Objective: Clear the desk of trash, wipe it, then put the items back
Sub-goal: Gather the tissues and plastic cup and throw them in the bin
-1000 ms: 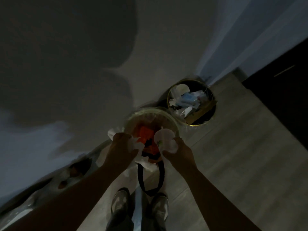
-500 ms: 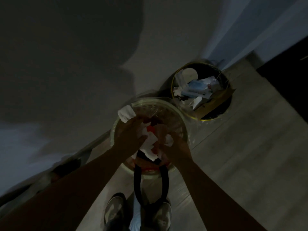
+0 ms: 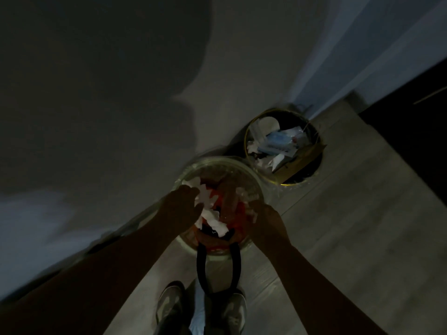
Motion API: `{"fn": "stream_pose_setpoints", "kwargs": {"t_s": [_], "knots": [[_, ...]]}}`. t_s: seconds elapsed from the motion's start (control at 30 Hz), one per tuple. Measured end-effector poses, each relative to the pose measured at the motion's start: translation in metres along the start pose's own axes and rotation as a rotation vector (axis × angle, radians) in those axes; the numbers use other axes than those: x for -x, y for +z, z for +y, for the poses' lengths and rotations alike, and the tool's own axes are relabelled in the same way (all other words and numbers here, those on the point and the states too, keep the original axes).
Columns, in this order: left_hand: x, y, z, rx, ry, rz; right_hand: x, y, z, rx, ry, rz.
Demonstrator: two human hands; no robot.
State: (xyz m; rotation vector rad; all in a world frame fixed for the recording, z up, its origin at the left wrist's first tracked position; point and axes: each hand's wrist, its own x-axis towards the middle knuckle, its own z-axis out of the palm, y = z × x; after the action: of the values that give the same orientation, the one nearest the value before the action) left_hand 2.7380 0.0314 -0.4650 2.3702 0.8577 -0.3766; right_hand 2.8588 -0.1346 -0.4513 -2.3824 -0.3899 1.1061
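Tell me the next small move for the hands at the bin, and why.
Probably lift both hands out: the white tissue already lies inside the clear bin, the left hand only rests on it, and the right hand has an unclear grip.

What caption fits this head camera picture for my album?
Dim room: left hand touches white tissues in the near bin, right hand at its edge, a second bin beside.

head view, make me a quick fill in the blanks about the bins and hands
The left hand and right hand are over the ___ bin. The big clump of white tissues lies next to the ___ hand. The farther bin, full of paper, has a ___ rim and stands by the wall.
Missing words: nearer; left; gold.
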Motion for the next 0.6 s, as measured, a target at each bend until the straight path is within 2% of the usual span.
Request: {"fn": "stream_pose_setpoints", "kwargs": {"t_s": [0.03,0.13,0.23,0.3,0.37,0.47,0.53,0.6], "knots": [[0.008,-0.013,0.005,-0.052,0.031,-0.004,0.009,-0.007,-0.006,0.055,-0.027,-0.005],[0.036,-0.053,0.023,-0.209,-0.003,-0.173,0.046,-0.037,-0.032,0.252,-0.091,-0.023],[0.068,-0.090,0.045,-0.222,0.012,-0.186,0.084,-0.067,-0.057,0.425,-0.197,-0.041],[0.094,-0.115,0.061,-0.234,0.047,-0.136,0.114,-0.087,-0.074,0.497,-0.250,-0.039],[0.120,-0.150,0.084,-0.211,0.123,-0.020,0.148,-0.110,-0.097,0.532,-0.280,-0.053],[0.167,-0.195,0.120,-0.130,0.059,-0.083,0.195,-0.147,-0.133,0.491,-0.305,-0.067],[0.194,-0.224,0.139,-0.091,0.078,0.013,0.225,-0.173,-0.158,0.426,-0.325,-0.074],[0.226,-0.251,0.156,-0.072,0.004,-0.019,0.255,-0.193,-0.184,0.426,-0.422,-0.090]]}}
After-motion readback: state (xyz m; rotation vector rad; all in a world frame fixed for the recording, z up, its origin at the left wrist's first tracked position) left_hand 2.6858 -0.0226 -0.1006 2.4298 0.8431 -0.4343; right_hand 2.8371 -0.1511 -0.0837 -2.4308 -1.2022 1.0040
